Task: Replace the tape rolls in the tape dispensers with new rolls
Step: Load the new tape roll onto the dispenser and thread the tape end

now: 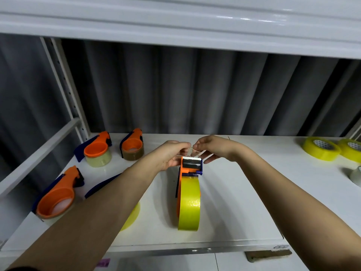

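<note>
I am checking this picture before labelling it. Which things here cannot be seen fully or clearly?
All in the head view:
- A dispenser under the left forearm: only its blue handle and part of a yellow roll show.
- The clear tape end between the left hand and right hand: too thin and blurred to trace.
- The grey roll: cut by the right edge.
- The far yellow roll: also cut there.

Tape dispensers, orange and blue: five — one upright (190, 173), three lying flat (96, 148) (132, 145) (58, 194), one partly hidden (103, 185). Loose tape rolls: two yellow (321, 148) (351, 147), one clear (356, 176). Hands: two (172, 156) (213, 147).
</note>
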Available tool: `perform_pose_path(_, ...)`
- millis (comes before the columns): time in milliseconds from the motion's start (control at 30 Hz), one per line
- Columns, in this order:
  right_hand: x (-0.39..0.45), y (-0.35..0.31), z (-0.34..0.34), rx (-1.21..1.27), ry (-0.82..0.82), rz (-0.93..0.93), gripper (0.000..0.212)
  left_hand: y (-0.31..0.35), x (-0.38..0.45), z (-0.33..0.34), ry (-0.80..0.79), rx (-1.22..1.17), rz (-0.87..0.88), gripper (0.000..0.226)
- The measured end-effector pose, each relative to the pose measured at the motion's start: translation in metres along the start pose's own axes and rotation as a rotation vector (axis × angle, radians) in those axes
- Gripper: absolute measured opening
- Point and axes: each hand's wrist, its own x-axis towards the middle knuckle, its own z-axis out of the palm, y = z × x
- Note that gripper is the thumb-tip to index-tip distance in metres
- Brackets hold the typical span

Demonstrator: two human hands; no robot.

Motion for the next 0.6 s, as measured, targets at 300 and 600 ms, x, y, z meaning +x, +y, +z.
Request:
perform_pose_path(300,0.002,0.0,0.002,0.048,-0.032,0.104,0.018,-0.004,-0.008,-0.003,0.202,-0.006,0.046,0.032)
perform_pose_path(600,0.007,0.008,0.001,0.114,0.023,0.198,0.014,-0.058,-0.065,-0.015,-0.144,0.467,-0.132,0.041)
